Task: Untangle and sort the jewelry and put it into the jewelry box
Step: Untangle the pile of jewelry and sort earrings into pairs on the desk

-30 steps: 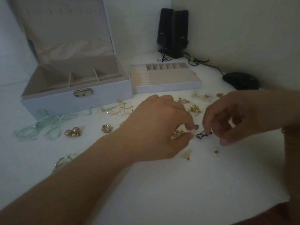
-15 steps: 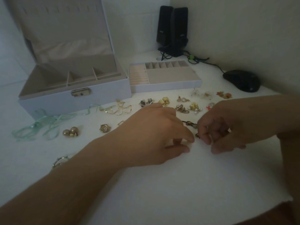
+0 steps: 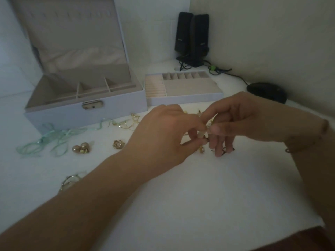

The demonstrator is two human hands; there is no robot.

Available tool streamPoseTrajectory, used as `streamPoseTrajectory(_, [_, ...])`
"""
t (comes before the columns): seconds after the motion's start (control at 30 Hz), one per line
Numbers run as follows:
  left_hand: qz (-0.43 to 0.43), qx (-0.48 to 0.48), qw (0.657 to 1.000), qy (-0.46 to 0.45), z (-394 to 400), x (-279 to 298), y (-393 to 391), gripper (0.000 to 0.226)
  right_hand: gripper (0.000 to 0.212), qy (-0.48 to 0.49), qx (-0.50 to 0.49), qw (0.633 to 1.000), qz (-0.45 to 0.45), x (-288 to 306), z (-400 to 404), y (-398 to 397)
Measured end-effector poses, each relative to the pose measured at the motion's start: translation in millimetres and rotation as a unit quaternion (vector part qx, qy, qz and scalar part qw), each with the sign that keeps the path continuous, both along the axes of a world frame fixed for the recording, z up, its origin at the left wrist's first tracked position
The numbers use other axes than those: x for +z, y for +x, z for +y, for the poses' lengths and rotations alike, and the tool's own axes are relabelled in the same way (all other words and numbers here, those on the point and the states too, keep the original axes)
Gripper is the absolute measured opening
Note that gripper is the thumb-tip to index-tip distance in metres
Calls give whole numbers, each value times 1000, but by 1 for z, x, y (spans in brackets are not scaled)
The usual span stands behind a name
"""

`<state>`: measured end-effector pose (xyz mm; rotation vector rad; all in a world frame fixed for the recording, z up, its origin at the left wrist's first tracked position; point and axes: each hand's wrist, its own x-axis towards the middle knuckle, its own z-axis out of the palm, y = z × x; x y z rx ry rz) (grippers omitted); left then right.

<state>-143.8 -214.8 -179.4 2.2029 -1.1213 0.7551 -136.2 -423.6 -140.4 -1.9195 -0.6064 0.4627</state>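
Both hands now lifted off the table [image 3: 181, 205], left hand [image 3: 163, 134] and right hand [image 3: 243, 120] fingers pinching one small earring [image 3: 205, 130].

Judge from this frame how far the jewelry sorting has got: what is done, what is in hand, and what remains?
Done: the jewelry box stands open, its tray set out beside it; the visible compartments look empty. In hand: the left hand and right hand pinch one small dark piece together. Left: the green cord, pearl earrings, gold ring lie loose.

Left hand [image 3: 163, 134] and right hand [image 3: 241, 122] pinch small dark jewelry piece [image 3: 206, 139] together — open jewelry box [image 3: 85, 98] behind.
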Motion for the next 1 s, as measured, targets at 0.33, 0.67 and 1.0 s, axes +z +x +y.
streamPoseTrajectory(0.33, [1,-14,1000,-14,-7,-2,-5,24,17,4,3,999,-42,1,-1,2])
streamPoseTrajectory(0.67, [-39,28,985,166,-12,-2,-11,30,13,-293,-187,894,-282,-7,-57,-1])
streamPoseTrajectory(1.0, [13,61,965,256,-46,4,-13,27,14,-242,-213,872,-368,-36,-45,-48])
